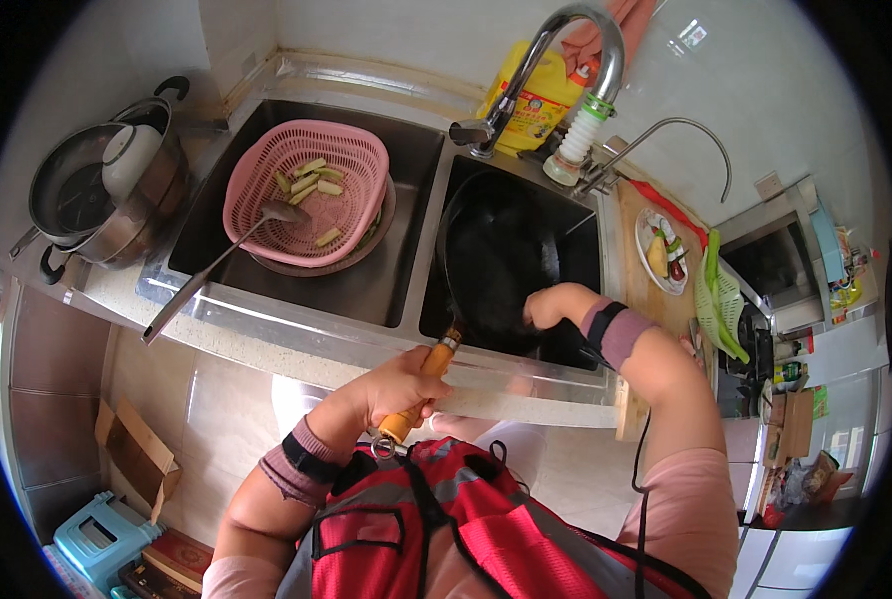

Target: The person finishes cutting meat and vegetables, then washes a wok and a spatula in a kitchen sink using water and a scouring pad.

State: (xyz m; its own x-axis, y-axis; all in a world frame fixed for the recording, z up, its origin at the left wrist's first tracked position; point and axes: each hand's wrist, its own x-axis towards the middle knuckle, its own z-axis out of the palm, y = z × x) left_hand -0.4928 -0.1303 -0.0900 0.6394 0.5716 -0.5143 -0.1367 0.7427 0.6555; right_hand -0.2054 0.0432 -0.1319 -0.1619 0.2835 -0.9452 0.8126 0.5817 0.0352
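A black wok [491, 247] sits tilted in the right sink basin [582, 344]. Its wooden handle [438, 359] sticks out over the counter's front edge, and my left hand [399, 389] is wrapped around it. My right hand [550, 305] reaches down into the wok near its right side. The fingers point downward and are partly hidden, so whether they hold anything does not show. In the left basin [356, 288], a pink plastic colander [307, 135] holds several pale green vegetable pieces [318, 181]. A metal ladle [214, 266] leans across its rim, with the handle over the counter.
A chrome faucet [547, 37] arches behind the basins, beside a yellow detergent jug [539, 101]. Stacked pots [109, 195] stand on the left. On the right are a cutting board [629, 258], a plate of vegetables [659, 251] and a green basket [719, 303].
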